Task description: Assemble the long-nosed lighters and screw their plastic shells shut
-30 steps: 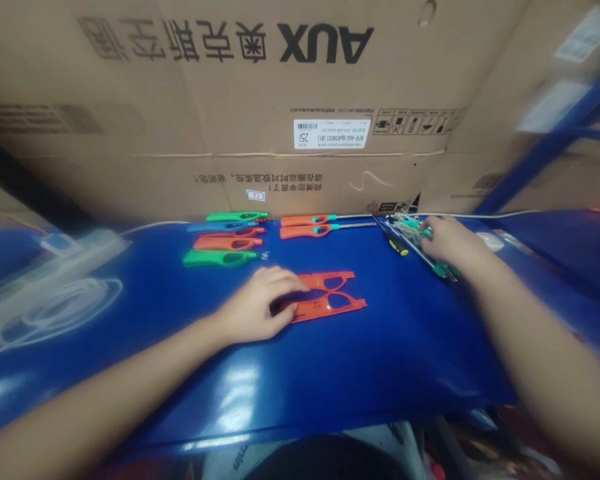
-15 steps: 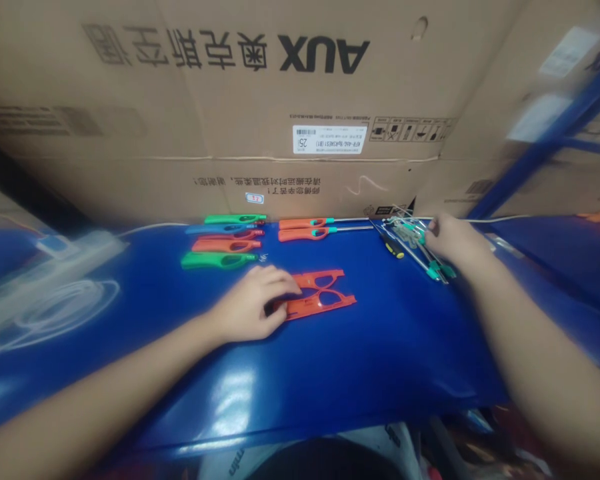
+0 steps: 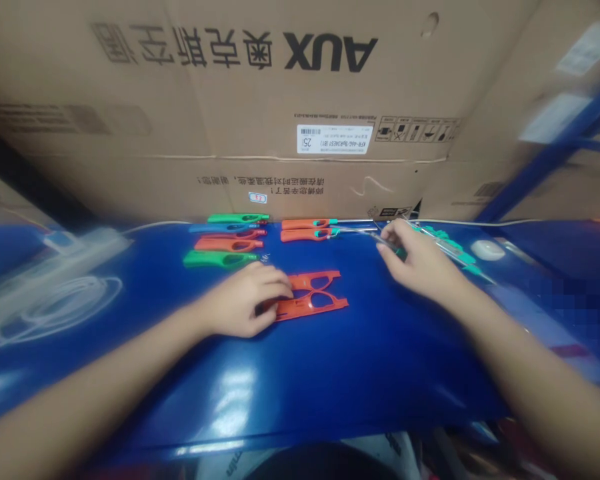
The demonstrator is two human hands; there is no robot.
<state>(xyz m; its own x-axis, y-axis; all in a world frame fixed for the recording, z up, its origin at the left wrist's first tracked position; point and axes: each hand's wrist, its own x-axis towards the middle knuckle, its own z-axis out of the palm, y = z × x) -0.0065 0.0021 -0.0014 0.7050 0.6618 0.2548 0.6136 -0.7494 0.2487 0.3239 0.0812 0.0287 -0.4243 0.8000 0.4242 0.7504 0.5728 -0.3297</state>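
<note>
My left hand (image 3: 250,300) is curled over the near ends of two open orange lighter handle shells (image 3: 320,300), which lie side by side on the blue table with their trigger holes showing. My right hand (image 3: 415,257) is closed, thumb against fingers, around a slim metal rod with a dark green part; the fingers hide much of it. Behind and right of that hand lies a pile of metal rods with teal ends (image 3: 450,247). Left of it are two orange lighters (image 3: 307,235) with metal tubes. Further left several green, blue and orange lighter handles (image 3: 225,243) lie in a stack.
A large cardboard box (image 3: 205,133) stands along the back of the blue table (image 3: 300,380). On the left are a white power strip (image 3: 85,253) and a coiled white cable (image 3: 75,300). A white rounded object (image 3: 487,250) sits at right, near a blue metal post (image 3: 545,147).
My right hand has moved left and slightly nearer from the rod pile, now with a rod in its fingers. My left hand stays on the orange shells, nearly unmoved.
</note>
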